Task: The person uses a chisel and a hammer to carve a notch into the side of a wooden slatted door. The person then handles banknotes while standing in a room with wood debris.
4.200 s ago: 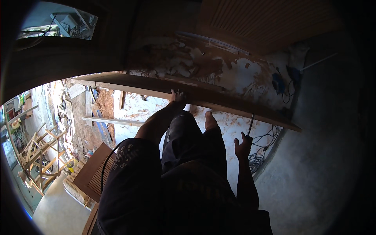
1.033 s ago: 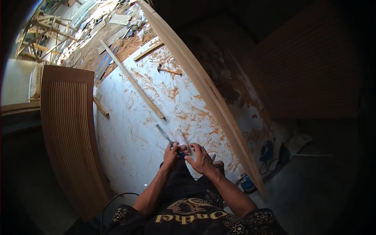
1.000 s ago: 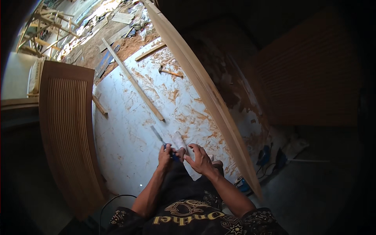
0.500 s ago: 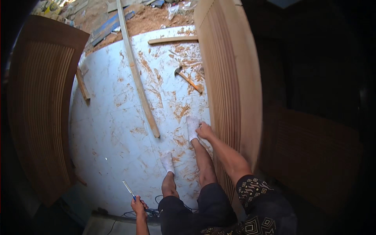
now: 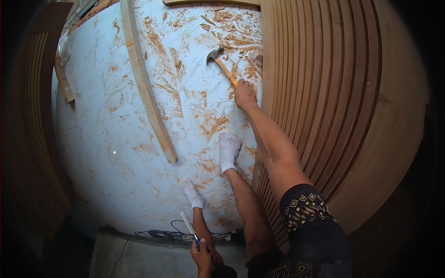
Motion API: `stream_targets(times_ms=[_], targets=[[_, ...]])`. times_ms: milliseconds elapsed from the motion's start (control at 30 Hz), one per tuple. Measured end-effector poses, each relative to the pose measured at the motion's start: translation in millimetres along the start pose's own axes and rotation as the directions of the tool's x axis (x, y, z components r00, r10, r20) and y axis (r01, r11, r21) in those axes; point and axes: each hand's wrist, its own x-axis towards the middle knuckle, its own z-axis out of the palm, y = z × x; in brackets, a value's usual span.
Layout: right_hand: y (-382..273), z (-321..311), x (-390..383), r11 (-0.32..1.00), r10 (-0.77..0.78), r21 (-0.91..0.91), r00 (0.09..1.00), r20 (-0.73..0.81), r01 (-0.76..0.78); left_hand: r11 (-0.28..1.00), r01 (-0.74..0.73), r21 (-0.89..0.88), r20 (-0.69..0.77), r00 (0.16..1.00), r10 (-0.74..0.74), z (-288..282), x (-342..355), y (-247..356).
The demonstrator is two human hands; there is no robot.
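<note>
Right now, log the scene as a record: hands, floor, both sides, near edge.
left hand: holds chisel, blade away from the body
right hand: grips hammer by its handle; whether lifted, unclear
floor: pale, with batten left of the hammer, scattered shavings
right side: slatted wood panel
left side: darker panel
near edge: tangled cable
</note>
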Motion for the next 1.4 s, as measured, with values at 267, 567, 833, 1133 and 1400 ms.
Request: stream_targets(times_ms=[267, 567, 833, 1133, 1400], targets=[[-61, -44, -189, 0.666, -0.07, 0.745, 0.998, 0.011, 0.038, 0.986, -0.161, -0.048, 0.249, 0.954, 0.168, 3, -33, 69], [-122, -245, -548, -0.218, -0.773, 0.645, 0.533, 0.344, -0.732, 0.735, -0.437, -0.518, 0.447, 0.595, 0.668, -93, -123, 205], [-149, -235, -815, -0.26, -0.88, 0.682, 0.459, 0.125, -0.683, 0.72, -0.413, -0.557, 0.736, 0.156, 0.659, -229, -240, 166], [-170, -171, -995, -0.135, -0.321, 0.991, 0.947, -0.023, -0.022, 0.666, -0.694, -0.273, 0.952, -0.095, 0.291, -307, -262, 41], [-148, -57, -1132, -0.19, 0.454, 0.891, 0.842, -0.292, 0.412, 0.59, -0.805, 0.07, 0.997, 0.07, -0.023, -332, -268, -125]])
